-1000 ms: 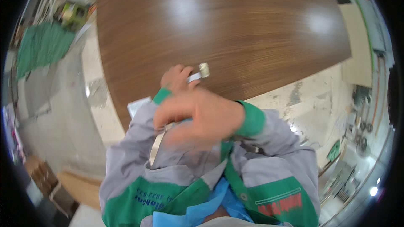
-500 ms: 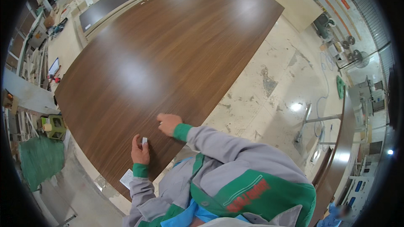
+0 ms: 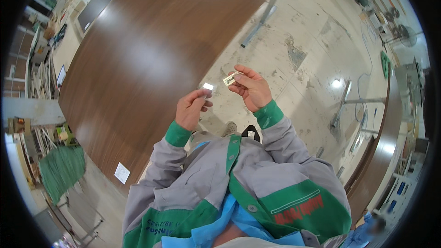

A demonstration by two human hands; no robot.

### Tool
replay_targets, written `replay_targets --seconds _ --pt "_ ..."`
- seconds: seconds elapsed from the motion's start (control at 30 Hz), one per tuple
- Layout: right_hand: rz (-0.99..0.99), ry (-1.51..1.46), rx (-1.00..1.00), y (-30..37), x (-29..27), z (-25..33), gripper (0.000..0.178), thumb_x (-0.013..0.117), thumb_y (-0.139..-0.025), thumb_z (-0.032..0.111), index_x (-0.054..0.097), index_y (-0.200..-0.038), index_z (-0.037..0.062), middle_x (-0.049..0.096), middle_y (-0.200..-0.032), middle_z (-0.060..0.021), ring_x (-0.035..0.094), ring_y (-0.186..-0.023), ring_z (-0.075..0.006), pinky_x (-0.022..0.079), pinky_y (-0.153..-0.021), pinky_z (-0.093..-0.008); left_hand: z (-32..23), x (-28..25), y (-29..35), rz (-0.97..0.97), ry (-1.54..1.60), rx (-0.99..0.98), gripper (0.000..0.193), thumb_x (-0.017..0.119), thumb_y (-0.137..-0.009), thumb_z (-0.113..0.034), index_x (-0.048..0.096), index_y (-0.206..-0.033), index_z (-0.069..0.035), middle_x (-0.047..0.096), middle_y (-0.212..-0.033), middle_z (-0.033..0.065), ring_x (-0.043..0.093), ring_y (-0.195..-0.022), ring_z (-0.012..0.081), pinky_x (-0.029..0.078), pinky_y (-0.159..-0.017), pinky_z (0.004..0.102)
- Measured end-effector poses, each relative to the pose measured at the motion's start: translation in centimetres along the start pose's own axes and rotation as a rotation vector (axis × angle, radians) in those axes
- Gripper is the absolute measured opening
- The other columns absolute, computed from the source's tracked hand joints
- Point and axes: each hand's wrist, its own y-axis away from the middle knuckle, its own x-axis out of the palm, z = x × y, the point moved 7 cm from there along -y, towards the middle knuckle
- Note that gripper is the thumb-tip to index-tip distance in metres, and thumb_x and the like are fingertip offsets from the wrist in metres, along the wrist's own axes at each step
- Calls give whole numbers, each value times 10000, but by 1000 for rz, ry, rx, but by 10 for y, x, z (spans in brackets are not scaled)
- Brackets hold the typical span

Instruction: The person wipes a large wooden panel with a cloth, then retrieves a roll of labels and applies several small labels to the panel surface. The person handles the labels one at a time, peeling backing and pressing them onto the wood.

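My left hand (image 3: 189,109) is raised near the edge of a long brown wood-grain panel (image 3: 138,59). Its thumb and fingers pinch a small whitish rectangular piece (image 3: 208,87) that catches the light. To the right, my right hand (image 3: 254,91) holds a small gold label (image 3: 231,79) with dark lettering between thumb and fingers. The two small pieces are close together but apart, over the floor beside the panel. A white paper label (image 3: 121,173) lies on the panel's near left corner.
A green cloth (image 3: 62,170) hangs at the left near wood offcuts. Another brown panel (image 3: 388,128) stands at the right on a metal stand. A fan (image 3: 404,34) and a blue hose (image 3: 363,80) are farther off. A person in blue (image 3: 365,232) is at lower right.
Both hands have lifted from over the panel and moved right, past its edge. The gold label now shows in my right hand. The view has shifted, showing more of my jacket.
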Motion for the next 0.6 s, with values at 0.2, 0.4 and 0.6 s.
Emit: replay_targets --seconds 0.2,0.4,0.6 --pt "-96 59 -136 27 -82 90 209 644 -964 13 635 -1173 5 704 -1149 -160 706 -1008 -236 598 -864 -333 -13 146 -62 222 48 -139 360 514 -1064 -359 697 -1138 -58 700 -1055 36 664 -884 123 493 -740 248" --pt "7 987 -704 24 -131 187 199 640 -862 -80 684 -1024 26 681 -1245 -133 593 -1260 -278 479 -1047 -373 -17 250 -158 352 105 -289 330 569 -1042 -376 705 -1081 -78 696 -974 14 654 -848 107 487 -716 249" --pt "-178 876 -664 -64 -231 283 278 645 -871 -67 670 -1127 37 622 -1330 -108 591 -1248 -239 480 -1031 -365 -44 342 -299 362 -153 1 297 614 -1019 -254 694 -1150 0 698 -915 19 635 -840 81 486 -685 244"
